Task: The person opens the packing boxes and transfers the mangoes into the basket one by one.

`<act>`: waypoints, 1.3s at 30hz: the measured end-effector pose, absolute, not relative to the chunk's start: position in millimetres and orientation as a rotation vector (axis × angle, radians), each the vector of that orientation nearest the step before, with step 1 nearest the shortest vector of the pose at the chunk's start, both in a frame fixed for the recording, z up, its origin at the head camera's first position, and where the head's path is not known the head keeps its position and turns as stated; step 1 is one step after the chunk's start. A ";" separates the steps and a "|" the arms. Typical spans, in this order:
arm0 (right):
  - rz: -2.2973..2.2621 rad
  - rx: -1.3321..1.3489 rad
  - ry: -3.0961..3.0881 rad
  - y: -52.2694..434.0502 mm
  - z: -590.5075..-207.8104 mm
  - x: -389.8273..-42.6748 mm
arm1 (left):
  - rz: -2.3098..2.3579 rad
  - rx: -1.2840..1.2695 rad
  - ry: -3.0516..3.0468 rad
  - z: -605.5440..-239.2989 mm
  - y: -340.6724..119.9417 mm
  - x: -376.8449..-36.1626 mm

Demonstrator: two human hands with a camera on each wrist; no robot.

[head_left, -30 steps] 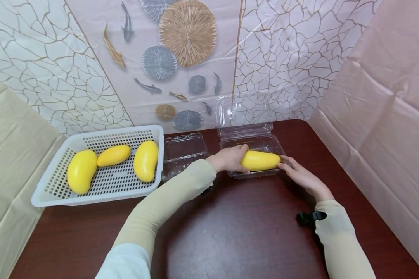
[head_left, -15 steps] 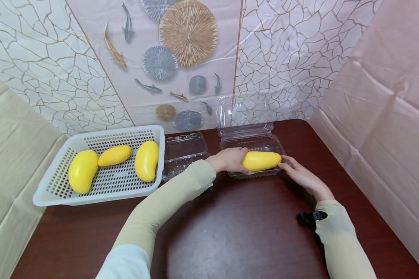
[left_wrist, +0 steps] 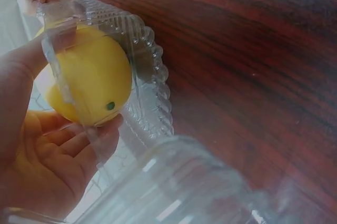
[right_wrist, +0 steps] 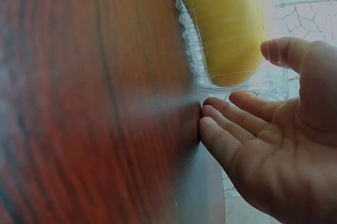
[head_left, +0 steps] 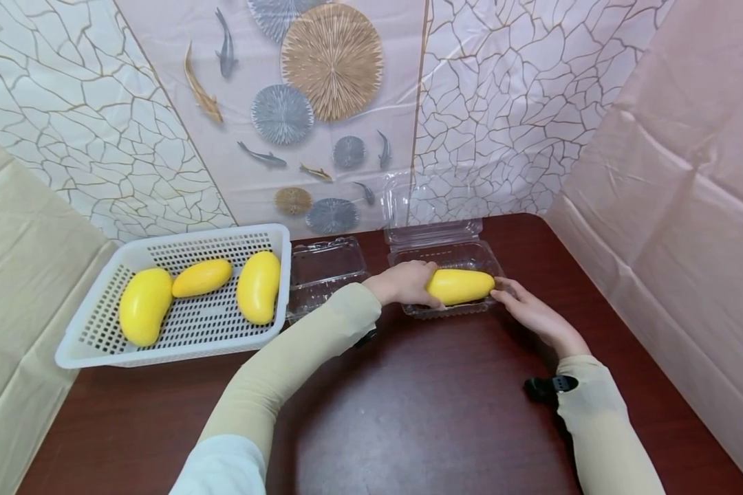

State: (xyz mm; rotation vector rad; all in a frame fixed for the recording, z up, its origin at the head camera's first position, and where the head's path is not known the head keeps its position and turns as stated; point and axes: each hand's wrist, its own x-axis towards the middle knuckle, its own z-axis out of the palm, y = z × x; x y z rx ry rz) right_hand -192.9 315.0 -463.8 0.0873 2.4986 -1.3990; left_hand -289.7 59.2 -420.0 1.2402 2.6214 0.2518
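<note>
A yellow mango [head_left: 461, 287] lies lengthwise in a clear plastic clamshell box [head_left: 484, 253], whose lid stands raised at the back. My left hand [head_left: 405, 282] grips the mango's left end, thumb on the near side. In the left wrist view, the fingers curve around the mango [left_wrist: 100, 76], with its small green stem spot facing the camera. My right hand [head_left: 535, 313] is at the opposite end. Seen from the right wrist, this hand [right_wrist: 268, 134] keeps its fingers nearly straight against the end of the box [right_wrist: 195, 55], thumb tip beside the mango.
On the left stands a white plastic basket [head_left: 176, 356] with three yellow mangoes [head_left: 259, 287] inside. Between it and the box in use lies another clear clamshell box [head_left: 325, 265], partly behind my left sleeve. The dark red wooden table [head_left: 396, 405] meets patterned cloth walls at the back and sides.
</note>
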 end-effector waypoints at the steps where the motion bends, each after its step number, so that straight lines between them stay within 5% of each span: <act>1: -1.400 0.085 2.498 314.9 -463.7 -192.6 | 0.251 1.243 2.623 -419.3 59.1 -290.0; 39: -1.400 0.066 2.494 315.3 -464.8 -192.5 | 0.269 1.175 2.691 -388.1 39.7 -301.3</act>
